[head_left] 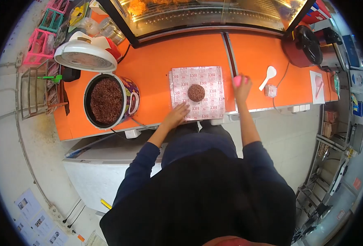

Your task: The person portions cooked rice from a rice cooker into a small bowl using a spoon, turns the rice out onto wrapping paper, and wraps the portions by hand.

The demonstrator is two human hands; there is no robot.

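Note:
A round, flat-topped mound of reddish-brown rice sits near the middle of a stack of printed wrapping paper. My left hand lies with its fingers stretched out on the paper's lower left edge, holding nothing. To the right of the paper, my right hand is closed on a small pink cup, partly hidden by the fingers. At the left stands an open rice cooker, its pot full of reddish-brown rice. A white rice paddle lies right of my right hand.
A small wrapped packet lies below the paddle on the orange counter. A lit glass display case stands along the back. At the right are a dark red cooker and a pink utensil on white paper.

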